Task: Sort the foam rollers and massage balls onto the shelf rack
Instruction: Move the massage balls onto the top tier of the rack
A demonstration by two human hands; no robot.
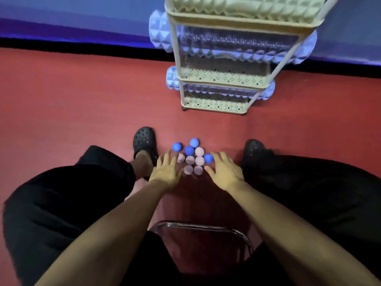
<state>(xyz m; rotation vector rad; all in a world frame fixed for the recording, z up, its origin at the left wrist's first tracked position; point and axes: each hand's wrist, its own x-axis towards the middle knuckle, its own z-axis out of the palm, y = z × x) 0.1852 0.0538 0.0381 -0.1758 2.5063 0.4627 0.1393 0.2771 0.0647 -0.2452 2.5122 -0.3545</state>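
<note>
Left hand and right hand — fingers spread, holding nothing — flank the spiky balls on the floor; rollers sit in the rack

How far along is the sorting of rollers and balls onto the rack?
Done: ridged foam rollers already lie across the cream metal shelf rack. In hand: nothing yet; the left hand and right hand flank the spiky blue and pink massage balls, open. Left: all those balls, on the red floor.
</note>
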